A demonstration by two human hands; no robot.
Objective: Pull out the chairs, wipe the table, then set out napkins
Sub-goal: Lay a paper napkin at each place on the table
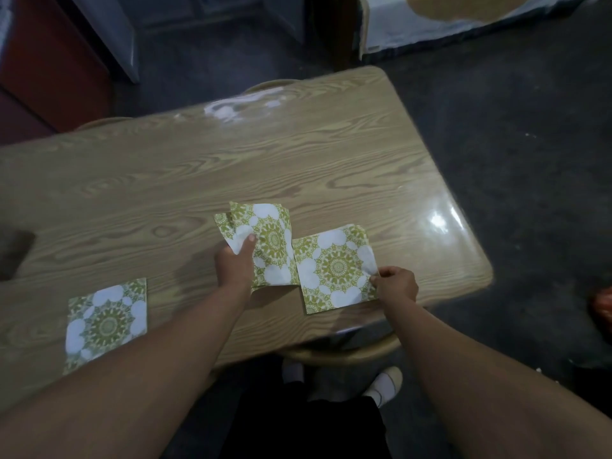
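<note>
The left hand (235,265) is closed on a small stack of napkins (265,241), thumb pressed on top, holding it over the middle of the desk (198,167) toward the near edge; at least two sheets show, fanned slightly at the far left corner. Just beside the stack, on the side toward the desk's right end, a single napkin (334,268) lies flat on the wood, and the right hand (395,283) pinches its right edge between thumb and fingertips. The stack's edge and this napkin's left edge nearly meet; whether they touch cannot be told. A third napkin (106,321) lies flat near the near edge toward the left end, well apart from both hands, its near corner hidden by the left forearm. All the napkins are square, white with an olive-green mandala and round white lobes around it. The desk is pale wood-grain with rounded corners and a glossy sheen that reflects light near its right end and far edge. The far half of the top is bare. A rounded chair back (344,354) shows below the near edge under the right forearm, and two more curved chair tops peek past the far edge. Dark floor (513,160) lies beyond the right end.
</note>
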